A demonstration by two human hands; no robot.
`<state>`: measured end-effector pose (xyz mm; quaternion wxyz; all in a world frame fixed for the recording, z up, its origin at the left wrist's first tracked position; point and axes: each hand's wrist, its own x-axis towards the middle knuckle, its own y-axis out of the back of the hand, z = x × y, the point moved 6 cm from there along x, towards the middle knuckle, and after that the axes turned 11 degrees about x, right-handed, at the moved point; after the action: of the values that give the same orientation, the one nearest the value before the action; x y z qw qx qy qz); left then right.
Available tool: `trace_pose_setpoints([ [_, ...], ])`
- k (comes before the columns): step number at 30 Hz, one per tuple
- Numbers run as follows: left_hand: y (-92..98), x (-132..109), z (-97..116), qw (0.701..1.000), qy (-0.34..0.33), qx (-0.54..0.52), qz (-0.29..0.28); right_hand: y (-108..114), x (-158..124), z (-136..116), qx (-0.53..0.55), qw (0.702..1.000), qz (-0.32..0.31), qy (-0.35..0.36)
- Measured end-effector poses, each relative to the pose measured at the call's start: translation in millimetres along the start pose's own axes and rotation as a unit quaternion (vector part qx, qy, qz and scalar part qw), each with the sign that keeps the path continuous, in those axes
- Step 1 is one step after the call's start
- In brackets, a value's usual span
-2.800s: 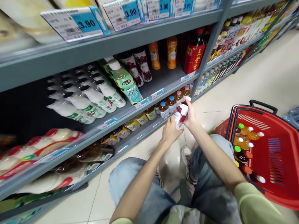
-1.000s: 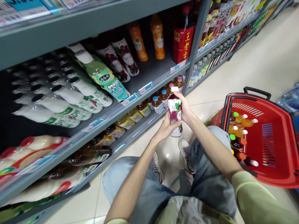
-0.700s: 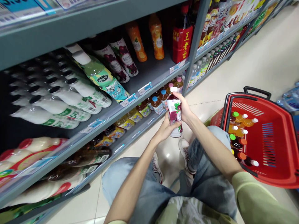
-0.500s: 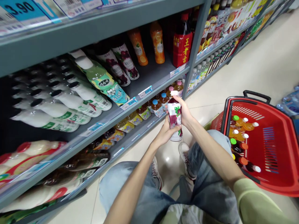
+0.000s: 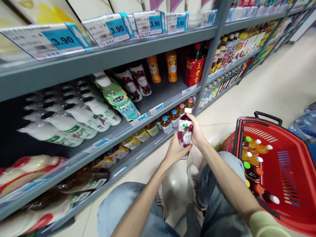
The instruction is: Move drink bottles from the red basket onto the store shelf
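Note:
Both my hands hold one upright grape juice bottle (image 5: 185,131) with a white cap and a purple grape label, in front of the lower shelves. My left hand (image 5: 174,152) wraps its lower half from the left. On the bottle's right side, my right hand (image 5: 197,130) grips near the top. Two matching grape bottles (image 5: 135,82) stand on the grey middle shelf (image 5: 158,95), beside two orange juice bottles (image 5: 163,67).
A red shopping basket (image 5: 293,171) with several small bottles sits on the floor at my right. White milk bottles (image 5: 74,115) and a green tea bottle (image 5: 116,95) fill the shelf's left. Small capped bottles (image 5: 172,117) line the lower shelf. Price tags reading 3.90 hang above.
Earlier the bottle lay tilted low in my hands; it now stands upright. The view has tipped up, showing the price tags; my hands keep their grip.

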<state>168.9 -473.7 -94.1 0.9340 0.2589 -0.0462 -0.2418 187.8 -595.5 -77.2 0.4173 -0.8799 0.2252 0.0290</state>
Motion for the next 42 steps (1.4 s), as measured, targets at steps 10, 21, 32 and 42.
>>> trace_pose_setpoints([
  [10,-4.6,-9.5,4.0,0.958,0.027,-0.258,-0.121,-16.3,-7.5,-4.9,0.02,0.991,-0.112,-0.07],
  [21,0.5,-10.7,6.4,0.987,-0.042,-0.149,-0.043,-10.8,-7.8,-0.1,0.024,0.993,-0.085,-0.073],
  [32,30.5,-19.2,11.1,0.999,-0.027,-0.001,0.044,-13.4,-15.8,4.1,-0.126,0.983,-0.127,-0.033],
  [42,58.1,-16.9,10.7,0.972,-0.105,0.169,0.128,-13.8,-26.3,-1.7,-0.416,0.884,-0.208,0.047],
])
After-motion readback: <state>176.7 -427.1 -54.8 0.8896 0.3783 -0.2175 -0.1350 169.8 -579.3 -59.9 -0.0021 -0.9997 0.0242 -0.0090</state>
